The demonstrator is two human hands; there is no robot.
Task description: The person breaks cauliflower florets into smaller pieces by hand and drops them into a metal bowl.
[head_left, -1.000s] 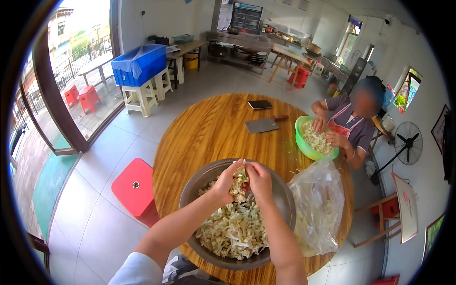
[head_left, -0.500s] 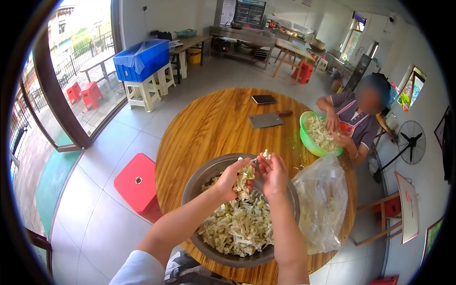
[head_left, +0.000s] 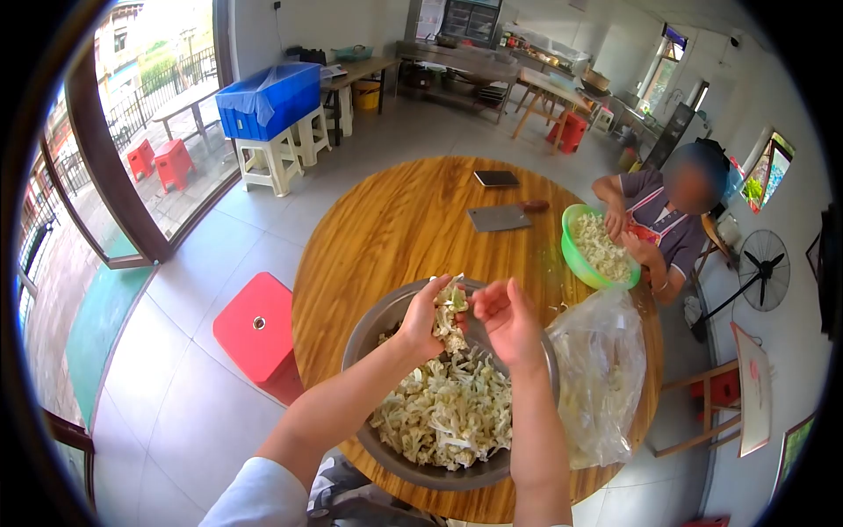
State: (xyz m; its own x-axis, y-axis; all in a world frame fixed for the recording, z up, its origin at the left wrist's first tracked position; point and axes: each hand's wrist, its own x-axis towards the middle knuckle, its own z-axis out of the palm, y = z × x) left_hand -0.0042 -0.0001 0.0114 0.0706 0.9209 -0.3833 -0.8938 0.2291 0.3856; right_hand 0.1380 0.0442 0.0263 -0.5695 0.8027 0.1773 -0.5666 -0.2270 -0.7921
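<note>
My left hand (head_left: 423, 323) is closed around a chunk of cauliflower (head_left: 451, 318), held over a wide metal basin (head_left: 353, 356). Beside it, to the right, my right hand (head_left: 509, 325) is raised with its fingers slightly curled and apart, and nothing shows in it. Below both hands, a heap of small cauliflower florets (head_left: 443, 413) fills much of the basin. My forearms hide part of the basin's rim.
A clear plastic bag (head_left: 601, 378) lies right of the basin on the round wooden table (head_left: 378, 220). Farther off are a cleaver (head_left: 500, 218) and a dark flat phone-like object (head_left: 496, 178). Across the table, a person works in a green bowl (head_left: 575, 259) of florets. A red stool (head_left: 255, 325) stands left.
The small floret at my right fingertips is gone from them, and that hand has opened and drawn slightly away from the left. My left hand keeps the cauliflower chunk. The view shifted slightly.
</note>
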